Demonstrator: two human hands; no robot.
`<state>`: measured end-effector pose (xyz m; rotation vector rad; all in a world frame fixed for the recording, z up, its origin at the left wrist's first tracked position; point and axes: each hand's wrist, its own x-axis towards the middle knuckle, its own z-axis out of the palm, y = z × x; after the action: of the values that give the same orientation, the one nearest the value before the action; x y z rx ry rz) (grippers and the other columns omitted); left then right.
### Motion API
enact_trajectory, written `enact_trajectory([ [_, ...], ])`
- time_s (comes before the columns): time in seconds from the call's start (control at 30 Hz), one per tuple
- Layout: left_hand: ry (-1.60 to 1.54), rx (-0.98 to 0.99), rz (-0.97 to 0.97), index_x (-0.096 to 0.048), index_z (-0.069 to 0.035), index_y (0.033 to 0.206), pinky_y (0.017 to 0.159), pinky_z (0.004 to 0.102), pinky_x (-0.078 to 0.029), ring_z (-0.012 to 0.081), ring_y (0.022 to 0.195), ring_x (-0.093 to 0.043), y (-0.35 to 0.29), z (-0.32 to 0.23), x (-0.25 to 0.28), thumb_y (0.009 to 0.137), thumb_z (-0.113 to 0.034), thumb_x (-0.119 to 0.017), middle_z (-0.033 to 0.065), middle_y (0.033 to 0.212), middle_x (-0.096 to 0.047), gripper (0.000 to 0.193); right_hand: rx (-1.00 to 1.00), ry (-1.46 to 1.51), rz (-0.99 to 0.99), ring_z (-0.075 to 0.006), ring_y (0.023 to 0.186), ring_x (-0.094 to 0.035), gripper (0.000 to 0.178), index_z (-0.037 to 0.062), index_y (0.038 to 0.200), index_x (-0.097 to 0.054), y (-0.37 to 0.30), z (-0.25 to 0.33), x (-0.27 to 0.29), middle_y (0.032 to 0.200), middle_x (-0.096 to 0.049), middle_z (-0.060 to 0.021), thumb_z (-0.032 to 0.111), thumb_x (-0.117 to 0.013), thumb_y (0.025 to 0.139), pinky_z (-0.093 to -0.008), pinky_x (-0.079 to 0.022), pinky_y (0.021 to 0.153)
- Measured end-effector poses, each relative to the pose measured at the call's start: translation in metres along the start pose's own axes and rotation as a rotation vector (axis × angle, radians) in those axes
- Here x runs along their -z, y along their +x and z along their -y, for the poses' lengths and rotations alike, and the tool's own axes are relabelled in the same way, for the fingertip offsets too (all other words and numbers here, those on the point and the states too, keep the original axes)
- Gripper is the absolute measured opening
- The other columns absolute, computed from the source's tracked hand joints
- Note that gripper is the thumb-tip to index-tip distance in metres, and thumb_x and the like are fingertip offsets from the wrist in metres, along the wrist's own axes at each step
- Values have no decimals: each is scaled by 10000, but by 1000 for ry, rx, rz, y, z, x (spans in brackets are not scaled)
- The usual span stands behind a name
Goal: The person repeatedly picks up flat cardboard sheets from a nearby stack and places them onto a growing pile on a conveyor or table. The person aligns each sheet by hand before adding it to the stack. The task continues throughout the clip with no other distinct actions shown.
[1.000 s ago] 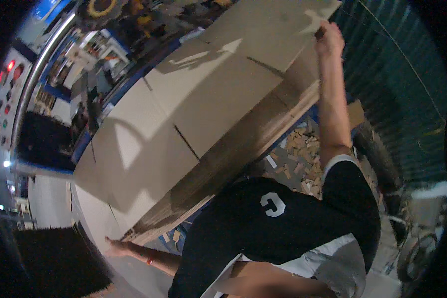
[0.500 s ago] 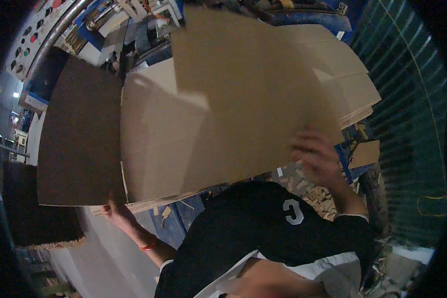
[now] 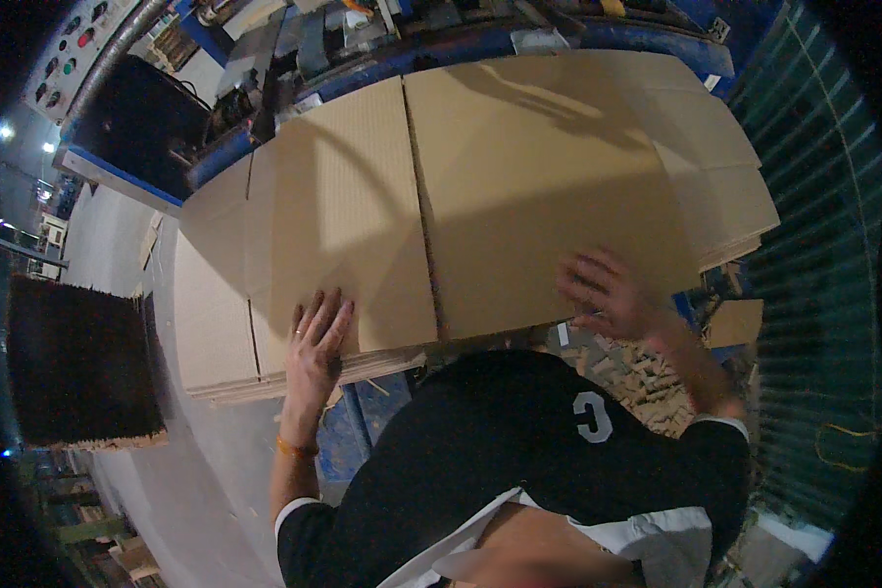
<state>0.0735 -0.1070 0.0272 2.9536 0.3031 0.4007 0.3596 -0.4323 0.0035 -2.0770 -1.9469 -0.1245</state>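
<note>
A tan cardboard sheet (image 3: 534, 176) lies on a stack of paler cardboard sheets (image 3: 211, 304). A dark line, a gap or a fold, runs from its far edge to its near edge, left of the middle. On the ribbed left panel (image 3: 363, 206), near the front edge, my left hand (image 3: 316, 338) rests flat with fingers stretched out. My right hand (image 3: 606, 296) is over the near right part of the sheet, fingers apart and slightly blurred. Whether it touches the cardboard I cannot tell. Neither hand grips anything.
Blue machinery (image 3: 480, 49) stands along the stack's far side, with a button panel (image 3: 73, 54) at far left. A dark stack (image 3: 83, 363) sits on the floor at left. Cardboard scraps (image 3: 647, 387) lie below right, beside a green corrugated wall (image 3: 813, 225).
The dark panel at the left is gone from there, and the raised cardboard now lies flat. My left hand let go of the edge and moved right onto the sheet; my right hand barely moved.
</note>
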Motion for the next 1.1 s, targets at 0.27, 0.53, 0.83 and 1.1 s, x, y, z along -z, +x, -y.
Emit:
enact_trajectory([
  [0.27, -111, 33, -152, -447, -124, 1324, 1075, 426, -253, 319, 1265, -374, 65, 48, 0, 840, -58, -422, 118, 1371, -408, 489, -92, -204, 70, -350, 1257, -345, 784, 126, 1295, -441, 74, -86, 4, 1372, -384, -114, 645, -547, 717, -521, -245, 1038],
  [0.53, 11, -17, -272, -426, -118, 1324, 1018, 397, -341, 323, 1224, -411, 140, 101, -28, 769, 20, -499, 133, 1352, -414, 577, -178, -45, 212, -299, 1285, -323, 770, 114, 1287, -456, 143, -136, 8, 1389, -364, -114, 632, -554, 725, -444, -286, 1038],
  [0.83, 473, 195, -230, -351, -109, 1356, 1006, 417, -333, 359, 1262, -344, 207, 121, -40, 760, -106, -624, 156, 1368, -383, 656, -460, -576, -118, -294, 1249, -364, 502, 181, 1257, -502, 182, -145, -13, 1378, -369, -93, 461, -525, 841, -458, -339, 987],
  [1.1, 58, 706, -724, -277, -19, 1378, 1051, 430, -272, 353, 1267, -351, -5, 115, 8, 813, -287, -657, 221, 1376, -354, 732, -746, 140, -660, -401, 1214, -382, 464, 146, 1226, -523, 36, -102, 28, 1311, -459, -132, 331, -612, 809, -465, -312, 1013],
])
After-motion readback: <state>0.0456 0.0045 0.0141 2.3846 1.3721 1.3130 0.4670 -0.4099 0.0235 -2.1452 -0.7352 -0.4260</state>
